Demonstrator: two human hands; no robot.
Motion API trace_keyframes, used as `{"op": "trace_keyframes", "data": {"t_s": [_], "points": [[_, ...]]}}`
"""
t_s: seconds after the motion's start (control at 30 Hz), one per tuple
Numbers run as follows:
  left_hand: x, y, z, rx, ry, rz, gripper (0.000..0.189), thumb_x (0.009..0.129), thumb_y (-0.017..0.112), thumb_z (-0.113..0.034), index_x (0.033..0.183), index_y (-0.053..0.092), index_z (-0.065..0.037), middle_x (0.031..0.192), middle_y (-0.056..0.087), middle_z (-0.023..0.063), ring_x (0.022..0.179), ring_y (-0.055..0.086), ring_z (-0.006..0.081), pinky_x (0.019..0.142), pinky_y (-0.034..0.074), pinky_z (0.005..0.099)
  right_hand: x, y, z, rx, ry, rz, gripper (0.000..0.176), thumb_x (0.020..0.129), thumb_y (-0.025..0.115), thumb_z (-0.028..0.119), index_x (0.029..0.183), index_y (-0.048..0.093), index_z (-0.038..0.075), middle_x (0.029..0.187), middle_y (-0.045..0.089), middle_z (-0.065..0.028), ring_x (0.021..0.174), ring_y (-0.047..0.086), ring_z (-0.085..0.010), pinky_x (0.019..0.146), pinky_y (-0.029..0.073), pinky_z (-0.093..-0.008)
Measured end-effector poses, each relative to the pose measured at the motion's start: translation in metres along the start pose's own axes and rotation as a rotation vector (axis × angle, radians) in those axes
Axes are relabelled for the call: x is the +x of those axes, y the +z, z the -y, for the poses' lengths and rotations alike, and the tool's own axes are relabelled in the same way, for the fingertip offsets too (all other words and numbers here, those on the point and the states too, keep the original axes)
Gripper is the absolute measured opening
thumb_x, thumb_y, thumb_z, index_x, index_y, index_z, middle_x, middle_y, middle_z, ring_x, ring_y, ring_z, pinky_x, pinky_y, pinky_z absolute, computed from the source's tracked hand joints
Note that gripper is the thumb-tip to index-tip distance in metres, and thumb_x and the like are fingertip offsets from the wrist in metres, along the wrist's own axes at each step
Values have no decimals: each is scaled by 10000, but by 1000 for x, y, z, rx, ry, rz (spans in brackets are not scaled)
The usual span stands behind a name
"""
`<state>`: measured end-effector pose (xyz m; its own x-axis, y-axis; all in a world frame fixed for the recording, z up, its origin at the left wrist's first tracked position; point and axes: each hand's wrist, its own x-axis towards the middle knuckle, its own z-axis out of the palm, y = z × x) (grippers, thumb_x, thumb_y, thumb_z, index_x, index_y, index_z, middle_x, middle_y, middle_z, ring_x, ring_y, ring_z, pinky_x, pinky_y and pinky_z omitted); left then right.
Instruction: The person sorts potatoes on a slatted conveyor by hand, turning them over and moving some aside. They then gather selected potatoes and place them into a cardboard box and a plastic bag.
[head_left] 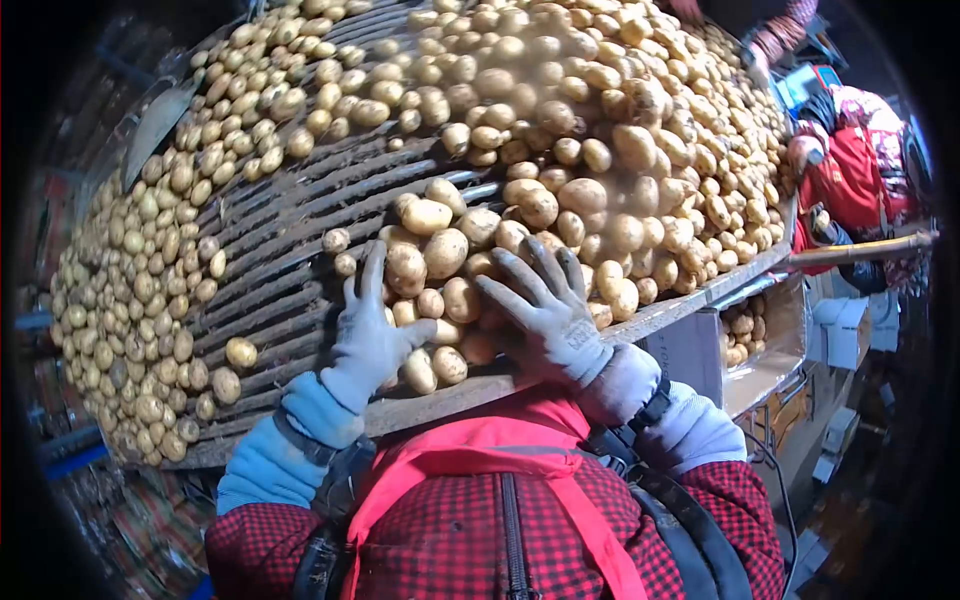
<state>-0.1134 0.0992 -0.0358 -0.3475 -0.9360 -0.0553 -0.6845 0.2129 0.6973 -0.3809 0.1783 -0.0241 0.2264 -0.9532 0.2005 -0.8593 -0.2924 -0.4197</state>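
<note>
My left hand [367, 325], in a dirty light glove, lies at the left side of a cluster of potatoes [447, 253] on the slatted table [270, 232]. Its fingers point away from me, with the thumb spread toward the potatoes. Gloved the same way, my right hand [548, 308] rests over the right side of that cluster, fingers spread across several potatoes. Neither hand is closed round a potato. The potatoes are yellowish-brown, some with dirt on them. What lies under my right palm is hidden.
A large heap of potatoes [690, 150] covers the table's right and far side; more potatoes [140, 290] lie along the left. A cardboard box [785, 345] holding potatoes stands below the right edge. A wooden pole [865, 250] juts out near another person [860, 180] at right.
</note>
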Motion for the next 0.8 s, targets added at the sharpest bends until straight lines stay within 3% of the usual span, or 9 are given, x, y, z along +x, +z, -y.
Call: {"op": "trace_keyframes", "data": {"t_s": [0.13, 0.2, 0.27, 0.33, 0.43, 0.47, 0.53, 0.73, 0.8], "points": [[42, 5, -32, 101, -36, 167, 1186, 693, 953, -204, 1660, 270, -147, 1478, 467, 265, 1348, 507, 441, 1147, 437, 495, 2, 9, -29, -11, -44, -91, 662, 655, 898, 396, 1263, 714, 211, 1651, 438, -65, 1503, 364, -446, 1172, 276, -702], [57, 23, -28, 24, 105, 73, 1191, 696, 959, -235, 1660, 261, -186, 1461, 447, 306, 1336, 496, 500, 1113, 455, 540, 2, 8, -43, -14, -71, -74, 668, 638, 903, 393, 1253, 715, 211, 1651, 440, -65, 1501, 367, -449, 1164, 284, -705], [76, 44, -31, 90, 79, -33, 1161, 712, 937, -202, 1660, 271, -132, 1449, 489, 272, 1328, 522, 452, 1146, 439, 509, 3, 4, -51, 21, -108, -70, 681, 607, 911, 398, 1231, 717, 206, 1649, 446, -65, 1502, 366, -458, 1150, 307, -698], [94, 63, -48, -117, 82, -23, 1114, 751, 901, -173, 1667, 268, -137, 1508, 446, 301, 1342, 509, 476, 1159, 429, 512, 4, -1, -63, -32, -120, -50, 661, 624, 906, 409, 1225, 714, 211, 1649, 445, -67, 1500, 369, -456, 1147, 321, -681], [118, 70, -54, 32, 233, -87, 1125, 724, 895, -136, 1665, 279, -146, 1528, 445, 289, 1413, 436, 479, 1189, 408, 511, 22, -29, -74, -52, -102, -99, 707, 649, 870, 445, 1304, 701, 241, 1601, 493, -97, 1447, 430, -464, 1138, 337, -679], [126, 70, -60, -49, 138, -62, 1120, 707, 893, -117, 1655, 299, -146, 1567, 431, 254, 1451, 396, 478, 1208, 391, 509, 30, -34, -78, -54, -74, -131, 733, 648, 866, 491, 1321, 706, 248, 1571, 524, -112, 1413, 469, -467, 1134, 339, -694], [139, 76, -66, 26, 135, -25, 1114, 693, 889, -92, 1648, 318, -152, 1576, 424, 260, 1461, 392, 483, 1209, 392, 499, 42, -47, -96, -250, -33, -76, 693, 713, 836, 530, 1370, 675, 381, 1593, 482, -133, 1404, 466, -464, 1143, 357, -645], [181, 74, -96, -18, 341, -72, 1150, 645, 853, 21, 1647, 341, -216, 1609, 339, 270, 1483, 382, 479, 1207, 404, 481, 60, -66, -137, -223, -58, -73, 698, 794, 792, 624, 1431, 643, 380, 1632, 441, -149, 1438, 436, -478, 1151, 354, -651], [196, 77, -103, -150, 402, -80, 1099, 662, 849, 13, 1631, 380, -209, 1592, 355, 262, 1484, 382, 476, 1207, 404, 482, 66, -67, -152, -212, -117, -205, 894, 709, 817, 638, 1517, 560, 356, 1613, 442, -159, 1420, 441, -462, 1148, 367, -616]]}}
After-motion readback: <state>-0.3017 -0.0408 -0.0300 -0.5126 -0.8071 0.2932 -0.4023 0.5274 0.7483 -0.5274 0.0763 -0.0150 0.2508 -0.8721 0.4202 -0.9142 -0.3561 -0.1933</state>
